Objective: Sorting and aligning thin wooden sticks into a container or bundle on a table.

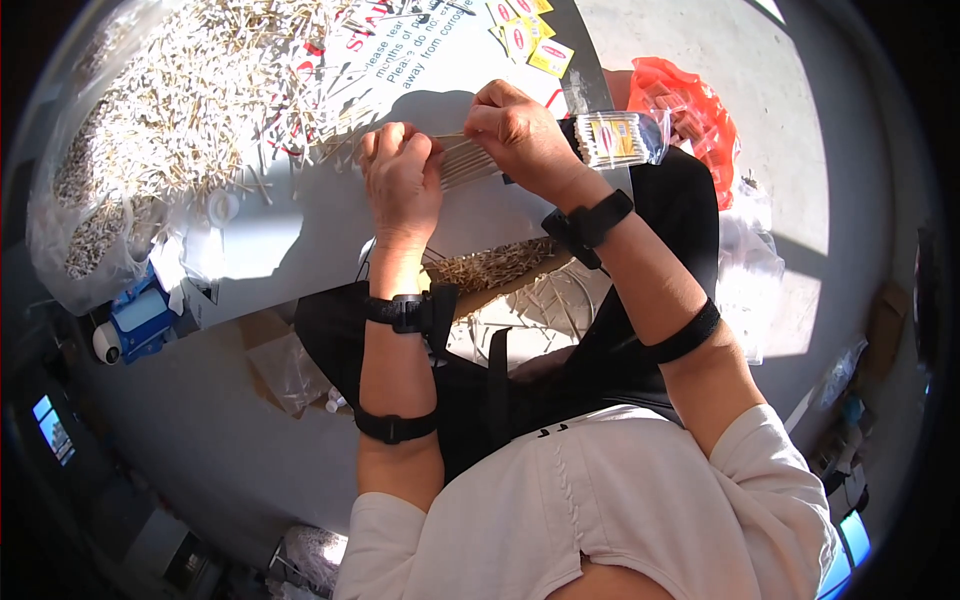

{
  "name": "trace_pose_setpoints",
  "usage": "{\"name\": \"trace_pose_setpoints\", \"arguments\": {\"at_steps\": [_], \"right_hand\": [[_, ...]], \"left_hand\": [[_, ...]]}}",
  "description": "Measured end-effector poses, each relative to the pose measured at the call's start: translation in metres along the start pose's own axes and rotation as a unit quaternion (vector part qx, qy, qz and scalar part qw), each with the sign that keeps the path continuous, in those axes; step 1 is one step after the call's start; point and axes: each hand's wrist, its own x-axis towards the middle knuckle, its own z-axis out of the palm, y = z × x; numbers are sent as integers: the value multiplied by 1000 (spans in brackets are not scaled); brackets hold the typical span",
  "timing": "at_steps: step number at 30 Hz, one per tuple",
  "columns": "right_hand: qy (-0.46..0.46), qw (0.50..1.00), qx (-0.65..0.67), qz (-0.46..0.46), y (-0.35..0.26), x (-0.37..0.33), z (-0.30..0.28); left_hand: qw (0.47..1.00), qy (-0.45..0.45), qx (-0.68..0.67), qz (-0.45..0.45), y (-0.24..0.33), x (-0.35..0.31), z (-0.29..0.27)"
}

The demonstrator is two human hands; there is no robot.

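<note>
Over the white table, a row of thin cotton swabs [468, 163] lies side by side between my two hands. My left hand [402, 185] is closed at the row's left end, its fingers curled. At the other end, my right hand [522, 140] pinches with thumb and forefinger, and a slim stick spans from it toward the left fingers. The fingertips partly hide what they grip. Just right of my right hand is a clear pack of cotton swabs [612, 138] with a yellow label. A large loose heap of cotton swabs [190, 100] spreads across the table's far left.
Yellow cards [525, 38] lie at the table's far edge. A red plastic bag [725, 130] with small packs sits beyond my right forearm. A tape roll [222, 208] and a blue box [140, 320] are at left. Below the table edge, more swabs [500, 268] lie near my lap.
</note>
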Motion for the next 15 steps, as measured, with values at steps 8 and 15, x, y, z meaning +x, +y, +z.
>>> {"name": "trace_pose_setpoints", "arguments": {"at_steps": [8,15], "right_hand": [[-94,994,-49,34,-3,18,-7],[-107,981,-137,-80,9,27,-5]], "left_hand": [[999,-39,5,11,-1,5,-3],[998,-55,-4,23,-5,12,-7]]}}
